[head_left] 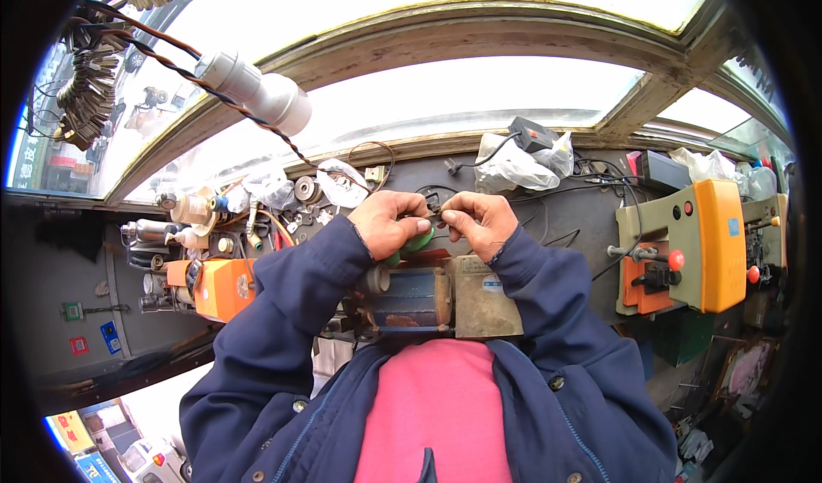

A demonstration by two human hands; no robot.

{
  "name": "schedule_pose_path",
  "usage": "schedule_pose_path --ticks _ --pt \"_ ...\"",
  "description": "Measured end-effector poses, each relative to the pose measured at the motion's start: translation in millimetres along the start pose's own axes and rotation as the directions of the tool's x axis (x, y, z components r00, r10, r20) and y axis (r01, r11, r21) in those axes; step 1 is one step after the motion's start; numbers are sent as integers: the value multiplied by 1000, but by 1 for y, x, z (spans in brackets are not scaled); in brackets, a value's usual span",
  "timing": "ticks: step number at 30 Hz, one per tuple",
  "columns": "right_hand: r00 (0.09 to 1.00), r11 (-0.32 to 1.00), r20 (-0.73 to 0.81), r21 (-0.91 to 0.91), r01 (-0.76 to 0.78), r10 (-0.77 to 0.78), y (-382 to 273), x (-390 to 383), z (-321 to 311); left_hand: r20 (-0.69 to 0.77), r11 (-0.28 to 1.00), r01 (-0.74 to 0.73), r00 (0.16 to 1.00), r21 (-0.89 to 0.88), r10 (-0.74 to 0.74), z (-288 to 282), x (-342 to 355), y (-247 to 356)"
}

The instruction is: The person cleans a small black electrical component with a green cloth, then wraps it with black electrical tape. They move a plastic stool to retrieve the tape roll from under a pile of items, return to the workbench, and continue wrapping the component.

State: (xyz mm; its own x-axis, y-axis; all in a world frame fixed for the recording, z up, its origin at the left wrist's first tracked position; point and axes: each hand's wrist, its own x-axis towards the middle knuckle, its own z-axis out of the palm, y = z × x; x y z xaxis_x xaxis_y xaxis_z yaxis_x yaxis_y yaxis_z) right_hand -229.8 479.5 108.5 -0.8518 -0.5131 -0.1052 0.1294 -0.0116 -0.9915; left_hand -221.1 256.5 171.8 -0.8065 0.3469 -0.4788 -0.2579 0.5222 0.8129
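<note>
My left hand (390, 224) and my right hand (482, 224) are close together above the bench, each pinched with thumb and forefinger. Between the fingertips is a small dark piece (433, 202), held from both sides; its kind is too small to make out. A green object (419, 241) shows just under my left thumb, partly hidden by that hand. Nearer to me, below both hands, stands a machine with a blue motor body (407, 299) and a beige housing (488, 299) on its right.
An orange and beige key-cutting machine (715, 243) stands at the right, another orange machine (224, 289) at the left. A white plastic bag (522, 173), a black box with a cable (533, 134) and loose cables lie behind my hands. A white lamp socket (253, 91) hangs at upper left.
</note>
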Motion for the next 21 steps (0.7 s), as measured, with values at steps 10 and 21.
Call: schedule_pose_path --ticks 10,21 --pt "994 972 42 205 -110 103 4 2 -1 61 997 75 995 -4 -75 -3 -3 9" --pt "996 996 -24 -4 -85 85 4 0 2 59 999 -5 998 51 2 0 0 -5"
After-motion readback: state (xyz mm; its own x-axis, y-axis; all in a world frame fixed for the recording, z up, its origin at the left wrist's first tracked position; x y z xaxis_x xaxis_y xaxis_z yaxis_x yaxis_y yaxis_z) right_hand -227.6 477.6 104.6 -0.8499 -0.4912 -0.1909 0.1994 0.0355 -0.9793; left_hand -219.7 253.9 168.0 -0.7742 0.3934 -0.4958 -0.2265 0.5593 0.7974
